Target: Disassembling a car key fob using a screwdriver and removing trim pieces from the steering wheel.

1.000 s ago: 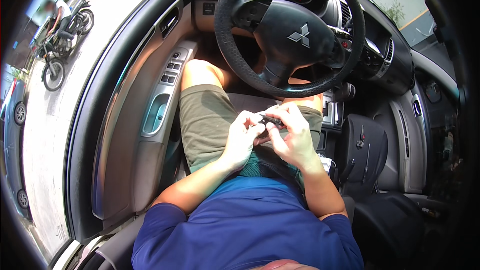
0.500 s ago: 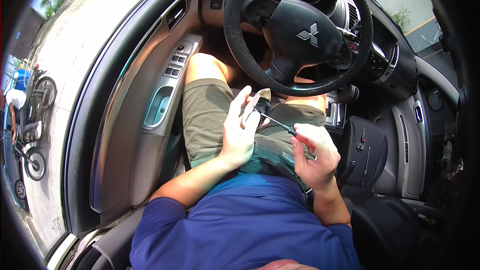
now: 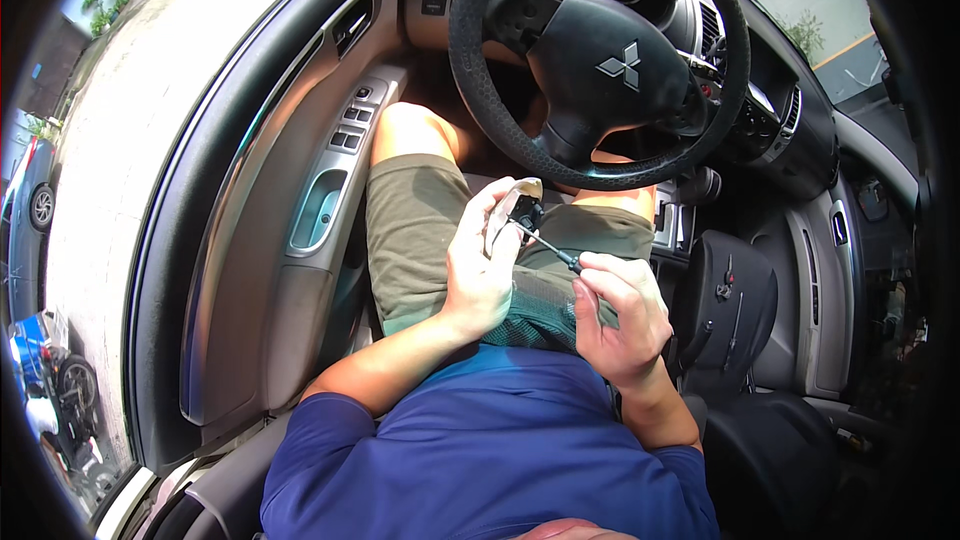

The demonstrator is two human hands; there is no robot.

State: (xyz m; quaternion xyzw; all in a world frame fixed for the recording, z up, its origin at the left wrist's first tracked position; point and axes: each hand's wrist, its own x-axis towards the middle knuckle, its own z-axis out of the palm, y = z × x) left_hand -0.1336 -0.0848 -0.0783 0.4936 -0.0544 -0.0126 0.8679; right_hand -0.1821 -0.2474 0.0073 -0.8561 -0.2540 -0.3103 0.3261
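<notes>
Over my lap, my left hand (image 3: 480, 270) is closed around a small part (image 3: 526, 208) with a black inner side and a pale, light-coloured shell. My right hand (image 3: 628, 318) grips the handle of a screwdriver (image 3: 548, 244). Its thin metal shaft slants up and left, and the tip meets the black side of the part near my left thumb. My fingers cover most of the handle. What exactly the part is cannot be made out.
A black steering wheel (image 3: 600, 70) stands just beyond my hands. The door panel (image 3: 325, 185) with window switches is on my left. On the black seat (image 3: 728, 315) at my right lie a few small dark items. Dark mesh fabric (image 3: 540, 320) lies across my lap.
My right hand has shifted slightly left and its fingers have wrapped further over the screwdriver's handle, hiding the red portion. Outside, the motorcycle has moved down along the left edge.
</notes>
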